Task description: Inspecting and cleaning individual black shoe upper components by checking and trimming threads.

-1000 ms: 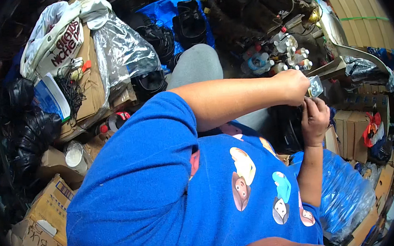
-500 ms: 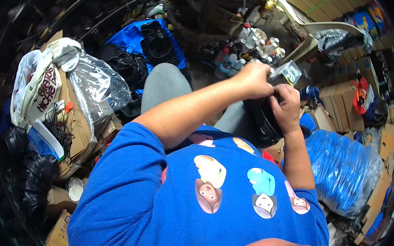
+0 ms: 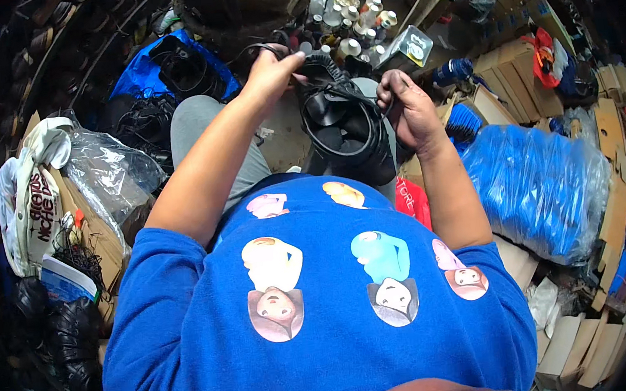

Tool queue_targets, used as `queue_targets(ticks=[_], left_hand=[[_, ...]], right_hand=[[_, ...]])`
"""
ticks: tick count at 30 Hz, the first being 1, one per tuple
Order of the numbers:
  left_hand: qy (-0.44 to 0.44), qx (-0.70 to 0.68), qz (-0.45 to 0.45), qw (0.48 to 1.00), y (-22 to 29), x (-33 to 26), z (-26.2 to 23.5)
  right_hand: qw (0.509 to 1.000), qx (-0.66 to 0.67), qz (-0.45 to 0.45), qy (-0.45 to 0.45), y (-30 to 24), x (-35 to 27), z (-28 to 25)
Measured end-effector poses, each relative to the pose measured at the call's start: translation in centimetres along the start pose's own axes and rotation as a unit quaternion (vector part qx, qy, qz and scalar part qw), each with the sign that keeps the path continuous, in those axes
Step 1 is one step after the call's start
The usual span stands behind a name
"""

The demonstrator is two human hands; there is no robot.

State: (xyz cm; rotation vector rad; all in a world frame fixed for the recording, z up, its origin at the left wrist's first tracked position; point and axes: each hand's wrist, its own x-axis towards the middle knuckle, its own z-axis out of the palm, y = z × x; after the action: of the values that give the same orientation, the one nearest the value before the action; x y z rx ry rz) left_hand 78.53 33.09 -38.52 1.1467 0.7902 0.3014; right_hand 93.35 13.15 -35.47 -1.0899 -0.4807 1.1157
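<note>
Black boot (image 3: pixel 348 129), blue sweatshirt (image 3: pixel 317 329) (cartoon figures), blue plastic bundle (image 3: pixel 543 186)

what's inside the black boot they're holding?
Looking down the opening of the black boot, only dark lining and a lighter curved patch show. The left hand grips the top edge, the right hand the side. The toe end is hidden by the shaft.

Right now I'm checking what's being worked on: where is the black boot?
In the head view the black boot sits upper centre, on the person's lap, between the left hand at its top edge and the right hand on its right side.
</note>
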Motion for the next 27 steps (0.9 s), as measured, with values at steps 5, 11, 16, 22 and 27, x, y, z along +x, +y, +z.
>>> queue_targets(ticks=[5,11,16,22,27], left_hand=[[0.139,0.403,0.444,0.788,0.3,-4.4,0.8],[-0.267,0.505,0.332,0.751,0.9,-8.6,4.2],[-0.240,0.406,0.310,0.825,-1.1,-8.5,4.5],[-0.326,0.499,0.200,0.777,0.1,-7.8,5.1],[-0.326,0.126,0.011,0.937,1.1,-7.6,2.7]], right_hand=[[0.999,0.024,-0.002,0.023,-0.1,-0.5,-0.8],[0.996,-0.040,0.004,0.082,0.3,-0.4,0.6],[0.905,-0.411,-0.051,0.103,1.2,-4.1,-0.4],[0.842,-0.535,0.020,0.062,3.4,-7.0,1.6],[0.945,-0.319,0.027,0.064,4.6,-6.3,0.1]])
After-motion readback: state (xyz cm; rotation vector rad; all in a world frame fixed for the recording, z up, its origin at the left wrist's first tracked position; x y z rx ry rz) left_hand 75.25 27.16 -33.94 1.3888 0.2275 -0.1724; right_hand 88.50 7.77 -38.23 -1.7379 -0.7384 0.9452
